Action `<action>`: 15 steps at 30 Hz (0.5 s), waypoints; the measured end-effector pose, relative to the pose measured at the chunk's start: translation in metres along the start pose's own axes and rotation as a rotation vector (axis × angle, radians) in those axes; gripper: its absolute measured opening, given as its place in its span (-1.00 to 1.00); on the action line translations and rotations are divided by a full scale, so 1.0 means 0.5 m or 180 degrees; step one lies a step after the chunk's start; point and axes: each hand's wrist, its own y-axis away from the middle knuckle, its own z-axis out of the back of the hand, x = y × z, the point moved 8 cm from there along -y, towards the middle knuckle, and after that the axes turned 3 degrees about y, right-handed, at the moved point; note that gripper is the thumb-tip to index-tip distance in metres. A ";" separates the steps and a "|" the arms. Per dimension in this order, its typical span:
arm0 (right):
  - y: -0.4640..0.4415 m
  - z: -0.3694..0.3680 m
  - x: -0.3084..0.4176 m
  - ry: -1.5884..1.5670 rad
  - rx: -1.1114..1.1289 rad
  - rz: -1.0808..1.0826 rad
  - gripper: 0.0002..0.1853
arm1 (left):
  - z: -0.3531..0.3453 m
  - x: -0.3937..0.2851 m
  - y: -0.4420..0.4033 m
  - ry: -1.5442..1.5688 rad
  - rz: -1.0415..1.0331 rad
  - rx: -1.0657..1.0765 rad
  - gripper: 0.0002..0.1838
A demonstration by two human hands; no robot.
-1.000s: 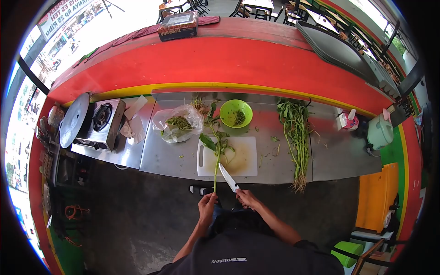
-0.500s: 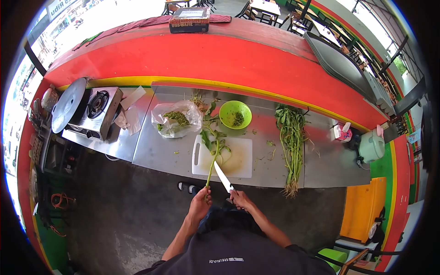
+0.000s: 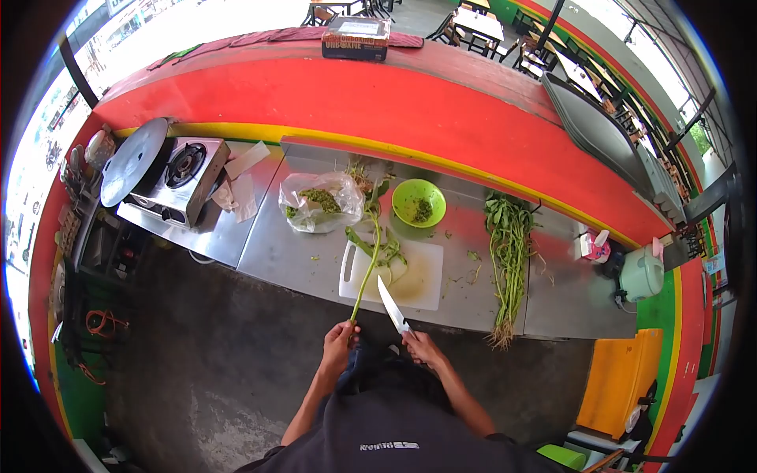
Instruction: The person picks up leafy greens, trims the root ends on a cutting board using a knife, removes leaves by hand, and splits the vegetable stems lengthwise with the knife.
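Observation:
My left hand (image 3: 340,337) is closed around the lower end of a long green plant stem (image 3: 366,276). The stem slants up across the white cutting board (image 3: 432,276), with some leaves on its upper part. In my right hand (image 3: 423,347) is a knife (image 3: 392,306), gripped by the handle, its blade pointing up and left over the board's front edge. Blade and stem are apart. Cut leaves (image 3: 392,248) lie on the board beside the stem. Behind the board stands a green bowl (image 3: 430,223) with chopped greens in it.
A plastic bag (image 3: 303,221) of greens sits left of the bowl. To the right lies a bundle of leafy stems (image 3: 506,268), roots over the counter's front edge. A gas stove (image 3: 185,177) stands at the left, a tissue pack (image 3: 593,246) and pale green appliance (image 3: 643,272) at the right.
The knife has moved away from the stem to the right. The whole view has shifted slightly as the camera turned. Both hands keep their hold.

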 end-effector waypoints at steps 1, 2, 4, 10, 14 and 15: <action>0.003 0.001 0.008 0.0001 -0.0017 0.0046 -0.60 | 0.005 -0.002 -0.008 -0.0029 0.0035 0.0103 -0.80; 0.010 0.000 0.013 -0.0110 -0.0042 0.0110 -0.61 | 0.010 -0.004 -0.017 -0.0055 0.0026 0.0150 -0.80; 0.025 0.000 0.028 -0.0330 -0.0227 0.0194 -0.63 | 0.015 -0.001 -0.032 -0.0160 0.0344 0.0168 -0.83; 0.022 -0.030 0.084 -0.0818 -0.0468 0.0314 -0.61 | 0.022 -0.027 -0.118 -0.0549 0.0539 0.0539 -0.79; -0.003 -0.070 0.115 -0.0657 -0.0567 0.0281 -0.61 | 0.002 -0.066 -0.097 -0.0251 0.0841 0.0779 -0.76; -0.016 -0.073 0.124 -0.0467 -0.0719 0.0313 -0.61 | 0.002 -0.079 -0.097 -0.0501 0.0740 0.0845 -0.75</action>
